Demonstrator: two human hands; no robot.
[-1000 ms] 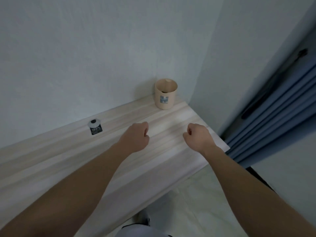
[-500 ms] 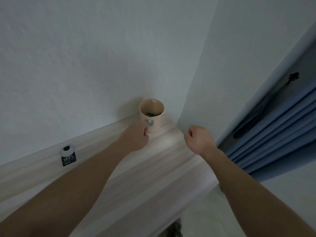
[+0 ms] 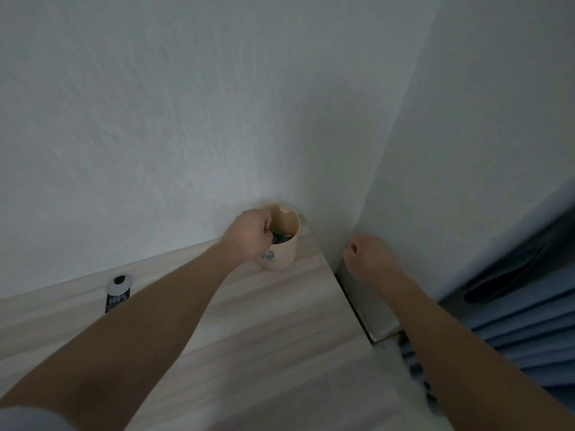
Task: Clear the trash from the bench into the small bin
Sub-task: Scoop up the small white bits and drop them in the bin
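Trash, in the form of dark crumpled scraps (image 3: 281,239), lies inside the small round beige bin (image 3: 281,258). The bin stands on the pale wood-grain table (image 3: 264,321) at the centre of the frame. It is tucked into the corner of the white walls, I judge so that it cannot slide when something drops in.

I have the left grip (image 3: 250,234) at the bin's near rim, fingers curled down over the mouth, which suits a straight drop rather than a toss. One dark scrap sits against those fingertips. I cannot tell whether the grip pinches it or it lies loose.

The right grip (image 3: 368,253), right of centre and past the table's end, is balled into a fist with nothing showing in it.

At the lower left a small black-and-white packet marked 100% (image 3: 117,293) lies on the table, its lower end cut off by my forearm. It looks like the next piece to clear.

The hand and rim hide how full the bin is. Blue pleated fabric (image 3: 529,331) at the right edge is too blurred to identify.
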